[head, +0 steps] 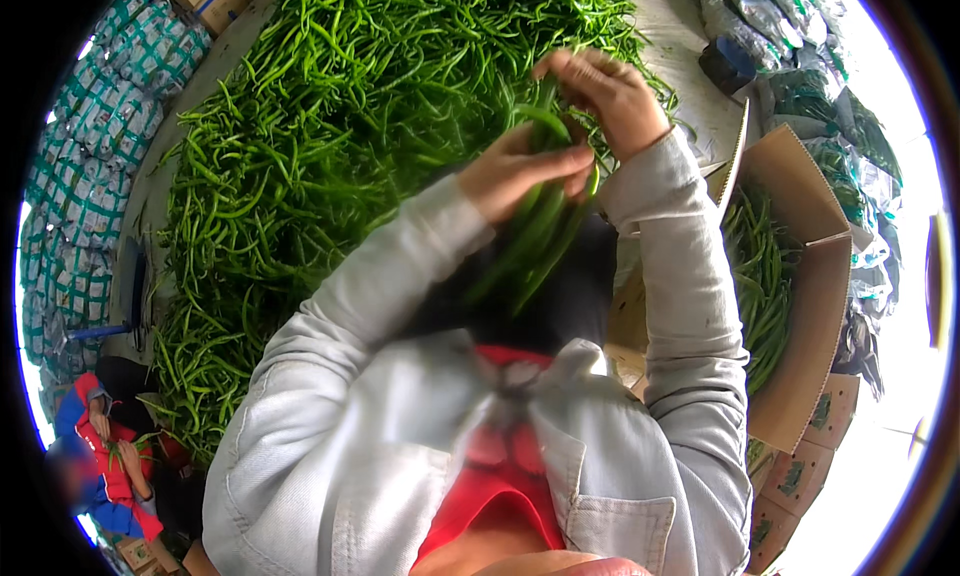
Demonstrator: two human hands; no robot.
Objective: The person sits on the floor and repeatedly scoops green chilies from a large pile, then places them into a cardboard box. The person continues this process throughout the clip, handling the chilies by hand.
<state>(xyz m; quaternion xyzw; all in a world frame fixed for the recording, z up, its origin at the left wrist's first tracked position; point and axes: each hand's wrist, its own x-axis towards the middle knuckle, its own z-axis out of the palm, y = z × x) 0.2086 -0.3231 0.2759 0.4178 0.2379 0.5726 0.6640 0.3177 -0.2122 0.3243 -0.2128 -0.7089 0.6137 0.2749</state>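
My left hand (525, 163) is closed around a bunch of long green chili peppers (551, 238) above my dark-clothed lap. The lower ends of the peppers hang down and are blurred. Just above and to the right, my right hand (615, 99) is raised with its fingers bent close to the upper ends of the bunch. Motion blur hides whether a pepper is between those fingers. In front of me and to my left spreads a large heap of green chili peppers (322, 156).
At my right stands an open cardboard box (799, 336) holding green peppers (757, 291). Printed cartons (795, 478) stand behind it. Filled plastic bags (825, 103) lie far right, and wrapped bundles (97, 163) are stacked far left. Another person (112, 456) sits at lower left, handling peppers.
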